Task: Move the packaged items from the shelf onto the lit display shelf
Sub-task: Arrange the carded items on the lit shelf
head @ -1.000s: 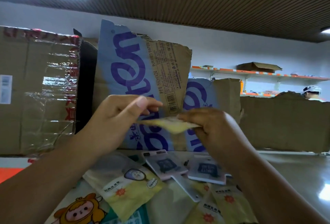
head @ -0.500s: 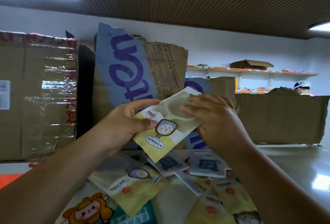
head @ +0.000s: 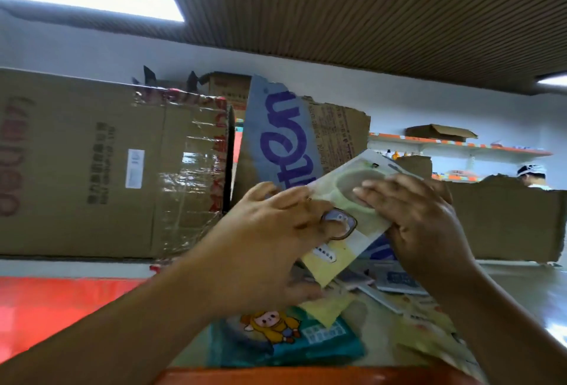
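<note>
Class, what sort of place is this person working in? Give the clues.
Probably a shop stockroom: taped cardboard boxes stand behind, a wall shelf with orange edging holds stock, and packaged goods lie piled under the yellow packet the left hand pinches.

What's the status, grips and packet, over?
Left grip pinching yellow packet, thumb on front. Right grip flat on its top. Cardboard boxes close behind.
</note>
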### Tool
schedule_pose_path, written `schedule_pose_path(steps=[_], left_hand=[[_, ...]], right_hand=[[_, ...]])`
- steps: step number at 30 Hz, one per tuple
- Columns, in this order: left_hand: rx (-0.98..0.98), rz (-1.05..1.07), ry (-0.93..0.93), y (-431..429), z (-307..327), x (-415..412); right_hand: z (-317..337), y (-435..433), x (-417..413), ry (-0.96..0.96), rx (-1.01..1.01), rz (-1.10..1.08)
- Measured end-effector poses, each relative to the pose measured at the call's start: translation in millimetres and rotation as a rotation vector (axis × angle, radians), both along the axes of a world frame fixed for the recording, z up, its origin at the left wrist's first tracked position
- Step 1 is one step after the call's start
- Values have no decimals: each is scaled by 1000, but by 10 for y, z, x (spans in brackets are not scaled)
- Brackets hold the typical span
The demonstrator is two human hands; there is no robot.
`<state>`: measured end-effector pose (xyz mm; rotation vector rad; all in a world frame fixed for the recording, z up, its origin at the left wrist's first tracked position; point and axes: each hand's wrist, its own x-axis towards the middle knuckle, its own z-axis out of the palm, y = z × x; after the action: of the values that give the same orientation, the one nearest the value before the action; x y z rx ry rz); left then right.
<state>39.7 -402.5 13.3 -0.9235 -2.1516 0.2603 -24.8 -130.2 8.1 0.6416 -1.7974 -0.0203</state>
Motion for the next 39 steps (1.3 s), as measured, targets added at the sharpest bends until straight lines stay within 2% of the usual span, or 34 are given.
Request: schedule_pose_path(steps=[3,7,10,12,14,16,18,23,26,28,30,34,39], left_hand=[[-29,33,0,-448,4,248],[-5,69,104,-1198,-96,684],[49,83,175,-1849,-206,1019],[85,120,192,-2349,-301,1265],[128,179,184,-2820,-396,1503],[148,234,175,-3266,-504,1776],[158,271,166,-3604,-598,2029],[116,459,97,-4348,-846,2562],[78,583,-4,-4708,-1058,2742],[67,610,-52,-4849,-1197,2800],[19,669,-111,-4983,-1330,2802],[-82,825,-244,-5344,-1513,2712],[-70,912,-327,-5813,-1694,2319]], right_hand=[[-35,-513,338,-3,24,42],[-113,-1373,739,-99,19,108],[-175,-2097,1010,-135,-36,178],[-234,-2607,1163,-204,-160,204],[-294,-3055,1281,-370,-385,273],[-381,-3523,1318,-587,-596,456],[-475,-3971,1335,-808,-722,628],[-695,-5144,1627,-1538,-1042,1361],[-868,-5666,1761,-1787,-1181,1611],[-1025,-5979,1754,-1800,-1251,1660],[-1188,-6309,1673,-1786,-1269,1605],[-1418,-6908,1405,-1794,-1189,1511],[-1682,-7552,863,-1759,-1133,1450]])
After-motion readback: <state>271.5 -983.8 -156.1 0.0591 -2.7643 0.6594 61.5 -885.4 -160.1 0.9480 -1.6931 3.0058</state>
